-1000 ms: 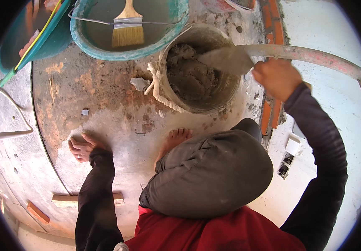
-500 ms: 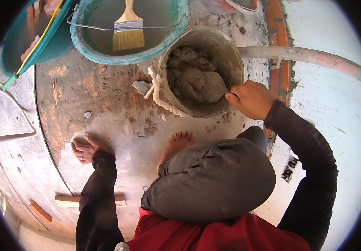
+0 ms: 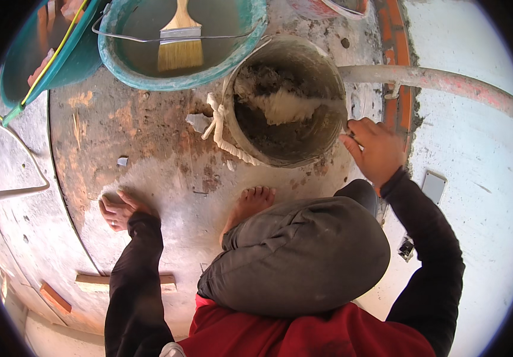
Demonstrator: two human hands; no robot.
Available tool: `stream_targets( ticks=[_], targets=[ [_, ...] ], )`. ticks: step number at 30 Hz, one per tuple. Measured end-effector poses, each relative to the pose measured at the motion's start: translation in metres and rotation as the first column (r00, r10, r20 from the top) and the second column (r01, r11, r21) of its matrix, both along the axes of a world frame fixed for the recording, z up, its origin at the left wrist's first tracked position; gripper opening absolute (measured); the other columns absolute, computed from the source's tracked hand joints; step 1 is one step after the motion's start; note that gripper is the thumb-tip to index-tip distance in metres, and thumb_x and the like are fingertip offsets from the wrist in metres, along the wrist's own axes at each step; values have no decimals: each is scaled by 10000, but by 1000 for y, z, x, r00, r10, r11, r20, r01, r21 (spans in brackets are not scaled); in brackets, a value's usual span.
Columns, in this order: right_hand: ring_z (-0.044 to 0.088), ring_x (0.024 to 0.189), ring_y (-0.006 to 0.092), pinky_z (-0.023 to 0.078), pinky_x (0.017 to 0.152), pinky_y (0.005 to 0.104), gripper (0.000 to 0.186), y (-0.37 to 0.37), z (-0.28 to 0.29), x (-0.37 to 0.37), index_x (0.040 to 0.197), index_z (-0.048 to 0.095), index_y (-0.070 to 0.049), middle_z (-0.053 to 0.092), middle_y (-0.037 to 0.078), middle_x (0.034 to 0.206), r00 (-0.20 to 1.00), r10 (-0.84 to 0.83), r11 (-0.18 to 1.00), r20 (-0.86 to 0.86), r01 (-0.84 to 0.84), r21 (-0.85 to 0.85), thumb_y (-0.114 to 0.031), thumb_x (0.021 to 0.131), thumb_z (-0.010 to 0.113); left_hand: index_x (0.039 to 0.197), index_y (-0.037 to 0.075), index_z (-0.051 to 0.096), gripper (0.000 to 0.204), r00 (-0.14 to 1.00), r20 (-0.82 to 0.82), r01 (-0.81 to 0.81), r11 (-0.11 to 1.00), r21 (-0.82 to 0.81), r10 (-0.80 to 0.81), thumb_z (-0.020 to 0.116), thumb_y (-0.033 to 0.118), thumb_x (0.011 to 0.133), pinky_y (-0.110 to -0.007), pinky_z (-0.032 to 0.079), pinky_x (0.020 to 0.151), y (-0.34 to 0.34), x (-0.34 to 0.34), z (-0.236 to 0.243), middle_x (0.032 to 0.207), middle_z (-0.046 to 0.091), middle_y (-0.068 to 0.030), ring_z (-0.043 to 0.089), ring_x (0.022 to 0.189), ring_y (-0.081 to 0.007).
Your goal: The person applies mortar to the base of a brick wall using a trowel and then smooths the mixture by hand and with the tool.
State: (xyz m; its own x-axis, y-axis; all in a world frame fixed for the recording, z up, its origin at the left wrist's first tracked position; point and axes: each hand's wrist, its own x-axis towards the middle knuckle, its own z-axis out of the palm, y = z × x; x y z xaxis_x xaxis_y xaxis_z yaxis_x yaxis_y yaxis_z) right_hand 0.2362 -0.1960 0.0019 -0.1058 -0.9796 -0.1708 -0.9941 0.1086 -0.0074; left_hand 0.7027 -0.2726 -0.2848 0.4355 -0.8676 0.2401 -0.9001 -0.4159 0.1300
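At the bucket's right rim, my right hand [image 3: 377, 149] is closed round the grip of a trowel [image 3: 304, 109]. The mortar-smeared blade is inside the bucket and blurred by motion; most of the handle is hidden in my fingers. Wet grey mortar [image 3: 268, 128] lies in the round, cement-crusted bucket [image 3: 322, 140]. A twisted pale cloth or rope handle [image 3: 224, 134] hangs on the bucket's left side. My left hand [image 3: 122, 211] rests on the stained board floor, fingers spread and holding nothing.
A teal basin [image 3: 110, 59] of murky water stands behind, a flat paintbrush [image 3: 180, 44] lying across it under a wire handle. Left of it is a green tub [image 3: 69, 74] with brick pieces. A pipe [image 3: 435, 78] crosses the brick edging [image 3: 400, 50]. Wood strips [image 3: 93, 282] lie near my left forearm.
My right hand has moved right and slightly down, drawing the trowel's grip toward the bucket's right rim. The blade has turned and moved within the mortar. My left hand stays in place.
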Motion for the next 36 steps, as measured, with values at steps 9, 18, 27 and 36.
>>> stream_targets(
  ticks=[9, 18, 27, 36],
  targets=[
    [602, 701, 345, 483, 687, 423, 274, -11, 24, 11, 938, 628, -15, 601, 160, 727, 951, -245, 961, 188, 211, 181, -279, 978, 569, 1384, 151, 460, 664, 999, 31, -10, 999, 46, 8, 352, 651, 960, -498, 279, 1057, 1, 7, -5, 1438, 418, -21, 385, 1331, -248],
    [650, 905, 378, 500, 810, 508, 397, -67, 27, 6, 897, 662, -43, 675, 184, 892, 995, 64, 712, -83, 13, 702, -358, 1007, 446, 1386, 146, 458, 658, 1000, 2, -1, 999, 48, 1, 369, 640, 960, -500, 274, 1063, 2, 2, -4, 1447, 404, -23, 372, 1339, -251],
    [637, 773, 382, 489, 703, 524, 352, -50, 34, 0, 918, 656, -35, 635, 185, 738, 983, 79, 826, -164, 27, 563, -358, 970, 527, 1373, 138, 471, 638, 999, 30, 14, 1000, 18, -15, 366, 622, 971, -481, 299, 1049, -1, 1, 0, 1415, 444, -32, 409, 1308, -257],
    [622, 755, 418, 486, 693, 491, 420, -56, -7, 11, 773, 626, 18, 605, 238, 728, 978, -79, 763, 193, -65, 643, -331, 976, 509, 1379, 151, 471, 663, 1000, 23, 3, 1000, 23, -4, 355, 650, 958, -500, 290, 1047, 1, 4, -5, 1433, 431, -28, 409, 1313, -250]
  ],
)
